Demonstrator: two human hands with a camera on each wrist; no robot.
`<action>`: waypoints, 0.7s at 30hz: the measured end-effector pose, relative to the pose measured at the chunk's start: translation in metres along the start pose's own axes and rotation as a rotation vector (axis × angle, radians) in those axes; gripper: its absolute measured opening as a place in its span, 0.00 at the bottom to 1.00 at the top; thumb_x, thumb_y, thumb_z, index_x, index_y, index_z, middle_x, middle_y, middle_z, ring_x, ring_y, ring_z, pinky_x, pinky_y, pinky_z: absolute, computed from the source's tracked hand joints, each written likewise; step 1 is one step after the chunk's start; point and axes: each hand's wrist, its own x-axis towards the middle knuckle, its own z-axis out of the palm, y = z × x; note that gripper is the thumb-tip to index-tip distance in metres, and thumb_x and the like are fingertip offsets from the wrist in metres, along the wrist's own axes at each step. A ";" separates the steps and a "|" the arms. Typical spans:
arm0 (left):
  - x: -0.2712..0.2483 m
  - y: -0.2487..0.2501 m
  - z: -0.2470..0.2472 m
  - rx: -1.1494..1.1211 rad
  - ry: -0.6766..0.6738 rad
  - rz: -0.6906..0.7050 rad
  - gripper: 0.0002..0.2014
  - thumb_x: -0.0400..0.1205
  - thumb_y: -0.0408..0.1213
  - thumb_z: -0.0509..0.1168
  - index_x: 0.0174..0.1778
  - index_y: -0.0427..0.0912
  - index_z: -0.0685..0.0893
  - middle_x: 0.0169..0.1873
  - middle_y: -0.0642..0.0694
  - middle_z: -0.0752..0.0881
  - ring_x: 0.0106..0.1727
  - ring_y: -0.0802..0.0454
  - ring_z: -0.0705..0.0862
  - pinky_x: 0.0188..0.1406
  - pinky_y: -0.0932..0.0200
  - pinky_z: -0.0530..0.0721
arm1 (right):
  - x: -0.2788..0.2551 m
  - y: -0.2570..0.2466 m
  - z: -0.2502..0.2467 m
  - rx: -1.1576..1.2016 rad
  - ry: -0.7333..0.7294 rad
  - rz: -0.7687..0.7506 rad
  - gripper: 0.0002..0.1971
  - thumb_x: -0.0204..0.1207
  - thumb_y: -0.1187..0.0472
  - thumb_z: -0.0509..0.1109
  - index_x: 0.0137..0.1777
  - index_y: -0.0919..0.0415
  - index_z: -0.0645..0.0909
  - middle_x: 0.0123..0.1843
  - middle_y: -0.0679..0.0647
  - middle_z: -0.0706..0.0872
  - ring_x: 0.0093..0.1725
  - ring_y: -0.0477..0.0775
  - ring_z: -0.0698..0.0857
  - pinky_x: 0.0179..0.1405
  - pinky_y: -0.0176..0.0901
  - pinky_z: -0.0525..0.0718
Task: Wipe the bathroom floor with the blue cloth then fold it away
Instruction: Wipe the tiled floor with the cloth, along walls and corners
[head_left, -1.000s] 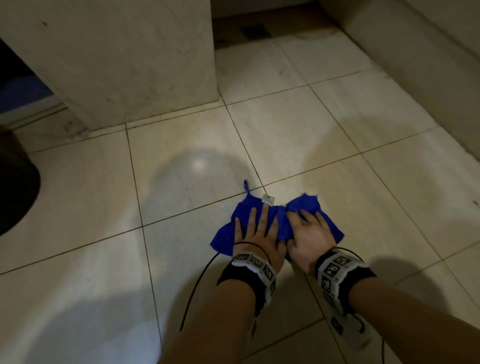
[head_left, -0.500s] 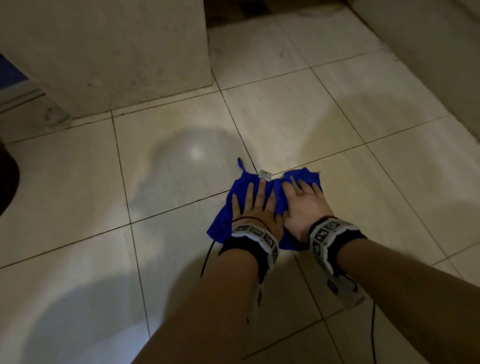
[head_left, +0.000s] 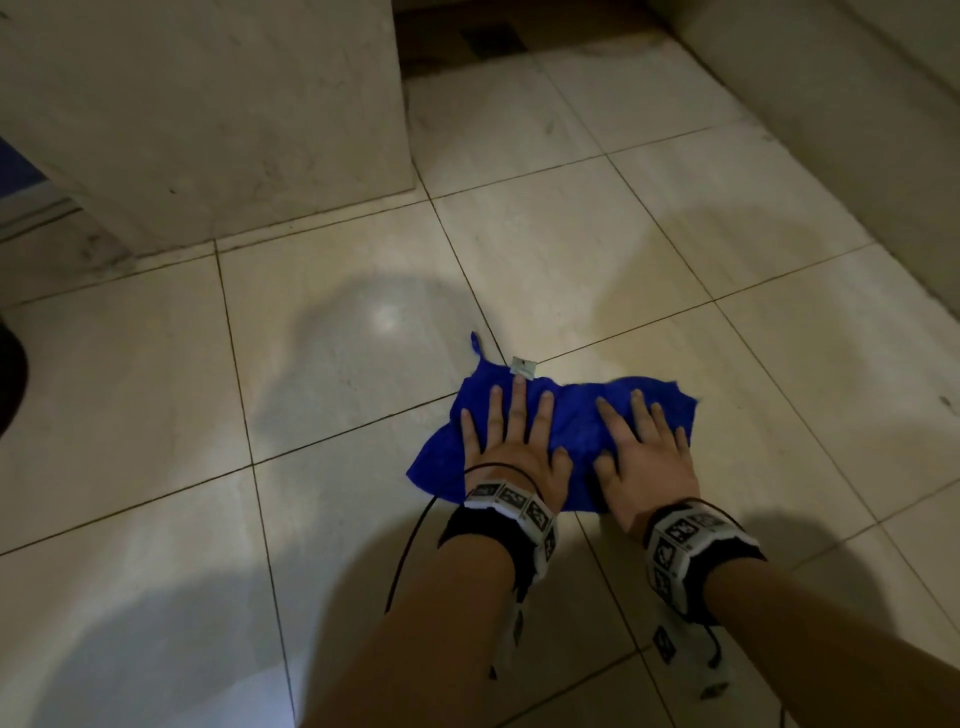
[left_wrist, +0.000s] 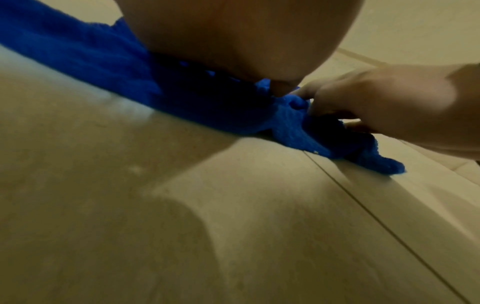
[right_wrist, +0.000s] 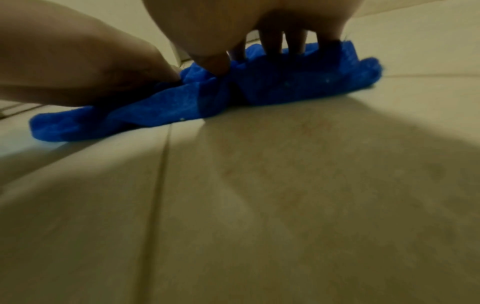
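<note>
On floor tiles at 6 o'clock: left hand (head_left: 511, 449) and right hand (head_left: 647, 457), fingers flat and spread, press blue cloth (head_left: 576, 415), gripping nothing. Risk: cloth bunched between hands; uneven push rucks it more, skips tile, tag (head_left: 522, 367) drags.

Overhead head view; floor-level wrist views

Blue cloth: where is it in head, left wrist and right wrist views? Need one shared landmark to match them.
Head: blue cloth lies centre-right on the floor, under the left hand and right hand.
Left wrist: band from upper left to middle right, pressed under the palm.
Right wrist: upper middle, bunched beneath the fingers.
Shared landmark: the dark tile joint running out from under the cloth's near edge toward the camera.
</note>
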 end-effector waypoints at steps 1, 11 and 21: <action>0.001 0.000 0.000 -0.003 0.000 -0.003 0.33 0.86 0.58 0.40 0.82 0.56 0.29 0.81 0.48 0.25 0.83 0.41 0.28 0.78 0.30 0.31 | -0.002 -0.002 0.001 0.009 0.010 0.017 0.33 0.85 0.46 0.51 0.87 0.43 0.41 0.88 0.55 0.39 0.87 0.60 0.43 0.85 0.59 0.44; 0.039 0.024 -0.030 -0.138 -0.037 -0.081 0.32 0.86 0.60 0.37 0.83 0.59 0.31 0.81 0.49 0.24 0.83 0.41 0.28 0.78 0.29 0.31 | -0.002 -0.007 0.003 -0.058 -0.023 0.051 0.34 0.85 0.43 0.50 0.86 0.42 0.38 0.88 0.55 0.34 0.86 0.61 0.40 0.85 0.61 0.42; 0.012 0.015 -0.009 -0.060 -0.027 -0.103 0.34 0.86 0.58 0.39 0.82 0.54 0.28 0.81 0.48 0.24 0.83 0.42 0.28 0.79 0.30 0.33 | -0.004 -0.012 -0.002 -0.057 -0.050 0.055 0.34 0.85 0.42 0.50 0.86 0.44 0.39 0.88 0.57 0.35 0.86 0.62 0.40 0.84 0.63 0.43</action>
